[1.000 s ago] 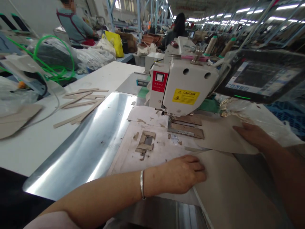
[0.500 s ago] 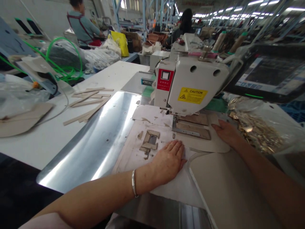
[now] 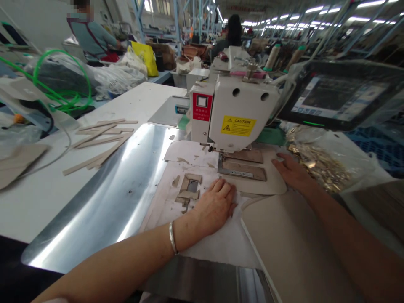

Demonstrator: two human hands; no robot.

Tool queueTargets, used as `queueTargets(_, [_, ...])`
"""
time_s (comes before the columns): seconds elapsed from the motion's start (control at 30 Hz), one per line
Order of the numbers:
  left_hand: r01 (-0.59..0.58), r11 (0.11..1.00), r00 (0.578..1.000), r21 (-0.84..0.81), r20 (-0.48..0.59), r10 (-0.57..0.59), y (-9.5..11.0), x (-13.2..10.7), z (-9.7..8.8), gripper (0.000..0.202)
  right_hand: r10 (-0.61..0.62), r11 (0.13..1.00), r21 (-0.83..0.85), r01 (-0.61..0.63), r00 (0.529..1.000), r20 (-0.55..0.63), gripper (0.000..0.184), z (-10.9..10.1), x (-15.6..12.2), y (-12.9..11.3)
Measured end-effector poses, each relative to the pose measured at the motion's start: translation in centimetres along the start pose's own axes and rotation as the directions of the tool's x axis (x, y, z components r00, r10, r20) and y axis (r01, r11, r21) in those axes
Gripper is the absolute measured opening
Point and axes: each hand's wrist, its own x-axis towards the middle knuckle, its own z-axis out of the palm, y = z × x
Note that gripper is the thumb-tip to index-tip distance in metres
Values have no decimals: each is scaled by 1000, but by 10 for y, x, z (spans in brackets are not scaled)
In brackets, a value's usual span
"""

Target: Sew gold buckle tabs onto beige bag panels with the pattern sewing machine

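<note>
My left hand (image 3: 214, 206) lies flat, fingers together and stretched out, on the pale paper-covered bed in front of the sewing machine's clamp frame (image 3: 241, 168). My right hand (image 3: 292, 172) rests flat on the right edge of a beige leather piece (image 3: 268, 185) that sits under the clamp. The white sewing machine head (image 3: 243, 113) with a yellow caution label stands just behind both hands. A small taped cut-out guide (image 3: 187, 189) lies left of my left hand. A second large beige panel (image 3: 290, 248) lies in front of my right forearm.
A shiny steel plate (image 3: 110, 198) spreads to the left. Beige strips (image 3: 101, 139) lie on the white table (image 3: 47, 189). A touch screen (image 3: 337, 99) hangs at right above a bag of gold fittings (image 3: 318, 164). Green tubing (image 3: 63, 92) and bags sit far left; people work behind.
My right hand slid left from the loose panel onto the leather piece by the clamp. My left hand moved forward from the panel's edge and flattened near the clamp.
</note>
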Motion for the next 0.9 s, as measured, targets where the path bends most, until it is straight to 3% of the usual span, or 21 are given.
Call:
queueTargets(0.2, [-23,1000,1000,-19,11,23,-1,2,-3,43,-118,992,41,118,993,-1,44,-21,-95,1])
queueTargets(0.3, [-16,1000,1000,-16,-9,16,-1,2,-3,43,-178,984,-28,177,984,-21,44,-22,-122,-5])
queueTargets(0.4, [-14,1000,1000,-10,-16,14,-1,3,-2,41,-297,951,-94,294,955,-19,43,-22,-128,-6])
queueTargets(0.53, [-9,1000,1000,-8,-14,9,-2,3,-1,42,-427,890,-114,441,895,132,43,-19,-127,1])
queueTargets(0.67, [4,1000,1000,-21,-12,-5,-1,4,-2,43,-412,886,-149,438,893,179,47,-17,-128,3])
queueTargets(0.9, [8,998,1000,-58,12,-7,-1,5,-6,30,-421,906,-2,422,905,64,36,-20,-122,-10])
